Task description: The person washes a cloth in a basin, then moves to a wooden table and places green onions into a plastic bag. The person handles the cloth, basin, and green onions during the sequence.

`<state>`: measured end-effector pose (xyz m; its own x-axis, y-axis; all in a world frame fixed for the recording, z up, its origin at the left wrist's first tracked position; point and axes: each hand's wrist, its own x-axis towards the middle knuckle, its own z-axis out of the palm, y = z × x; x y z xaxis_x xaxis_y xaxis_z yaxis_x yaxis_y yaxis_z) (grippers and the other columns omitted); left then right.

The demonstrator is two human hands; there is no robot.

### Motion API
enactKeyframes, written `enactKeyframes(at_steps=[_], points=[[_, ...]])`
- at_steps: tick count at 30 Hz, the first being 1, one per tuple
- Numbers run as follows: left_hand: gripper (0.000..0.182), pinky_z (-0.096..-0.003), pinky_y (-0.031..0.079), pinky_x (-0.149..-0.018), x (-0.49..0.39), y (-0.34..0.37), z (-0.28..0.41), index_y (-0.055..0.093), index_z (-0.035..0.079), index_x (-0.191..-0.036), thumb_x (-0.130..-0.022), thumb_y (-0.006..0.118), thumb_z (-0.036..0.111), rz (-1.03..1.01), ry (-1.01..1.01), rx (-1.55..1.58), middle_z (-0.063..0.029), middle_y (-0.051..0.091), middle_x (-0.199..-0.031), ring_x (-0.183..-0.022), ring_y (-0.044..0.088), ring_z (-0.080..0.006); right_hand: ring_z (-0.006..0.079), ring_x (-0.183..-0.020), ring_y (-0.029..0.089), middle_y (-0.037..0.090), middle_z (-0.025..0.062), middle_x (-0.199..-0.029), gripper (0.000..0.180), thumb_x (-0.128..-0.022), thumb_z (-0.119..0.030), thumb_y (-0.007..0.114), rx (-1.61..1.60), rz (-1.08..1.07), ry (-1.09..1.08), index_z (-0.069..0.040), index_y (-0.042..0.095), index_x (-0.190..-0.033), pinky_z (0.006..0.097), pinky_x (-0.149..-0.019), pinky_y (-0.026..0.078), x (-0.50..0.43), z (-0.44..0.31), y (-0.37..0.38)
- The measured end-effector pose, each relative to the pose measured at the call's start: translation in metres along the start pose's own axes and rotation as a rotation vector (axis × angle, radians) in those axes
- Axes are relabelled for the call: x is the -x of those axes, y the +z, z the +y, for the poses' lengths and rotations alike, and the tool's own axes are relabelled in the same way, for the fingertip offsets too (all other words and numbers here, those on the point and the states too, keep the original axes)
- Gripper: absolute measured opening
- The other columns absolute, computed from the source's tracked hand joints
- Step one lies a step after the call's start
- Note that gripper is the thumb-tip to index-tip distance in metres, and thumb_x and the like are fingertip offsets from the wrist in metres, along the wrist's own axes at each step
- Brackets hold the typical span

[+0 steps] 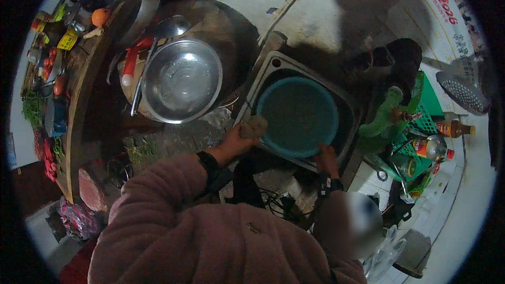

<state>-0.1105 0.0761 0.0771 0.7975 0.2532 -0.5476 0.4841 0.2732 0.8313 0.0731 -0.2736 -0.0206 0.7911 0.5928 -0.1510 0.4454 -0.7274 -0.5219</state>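
A green-blue round basin (298, 116) sits inside a metal sink (347, 98) in front of me; its contents are too dark to tell. My left hand (235, 142) is closed on a lumpy brownish thing (253, 127) beside the basin's left edge; it may be a scrubber or a cloth, I cannot tell. My right hand (326, 157) is at the basin's near right rim, and whether its fingers grip the rim is too dark to see. A shiny metal bowl (183, 83) stands to the left of the sink, with a ladle (144, 75) along its side.
A wooden shelf (79, 98) on the left holds vegetables, bottles and an orange fruit (101, 17). On the right, a green plastic basket (424, 126) stands by sauce bottles (455, 129) and a perforated skimmer (462, 94). A light-green gourd-like thing (382, 114) lies right of the sink.
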Motion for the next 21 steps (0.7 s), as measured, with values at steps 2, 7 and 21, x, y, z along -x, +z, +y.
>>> enactKeyframes(at_steps=[2,7,21], points=[[0.061,-0.0326,0.044,-0.089,0.003,-0.011,0.004,0.042,0.002,-0.124,-0.077,0.073,0.025,-0.021,-0.029,0.01,-0.0099,0.056,-0.116,-0.104,0.055,-0.0193,0.0227,-0.071,0.055,0.052,0.0079,-0.087,0.02,-0.083,-0.019,0.06,-0.443,0.09,0.197,-0.011,0.056,-0.101,0.0365,-0.058,0.046,-0.005,-0.028,-0.01],[0.05,-0.0325,0.048,-0.081,0.006,-0.028,-0.008,0.053,0.003,-0.117,-0.075,0.073,0.022,0.041,0.004,0.112,-0.0079,0.061,-0.106,-0.094,0.058,-0.0177,0.0199,-0.069,0.052,0.051,0.0054,-0.083,0.016,-0.084,-0.019,0.058,-1.009,0.278,0.557,-0.007,0.048,-0.081,0.0351,-0.056,0.043,-0.015,-0.124,-0.054],[0.044,-0.0324,0.05,-0.076,0.018,-0.062,-0.009,0.058,0.004,-0.111,-0.077,0.072,0.029,-0.119,0.102,0.183,-0.0084,0.064,-0.098,-0.085,0.062,-0.0174,0.038,-0.071,0.059,0.059,0.0166,-0.079,0.025,-0.076,-0.027,0.064,0.528,0.301,0.144,-0.005,0.052,-0.081,0.0444,-0.06,0.048,-0.04,-0.241,-0.119]])
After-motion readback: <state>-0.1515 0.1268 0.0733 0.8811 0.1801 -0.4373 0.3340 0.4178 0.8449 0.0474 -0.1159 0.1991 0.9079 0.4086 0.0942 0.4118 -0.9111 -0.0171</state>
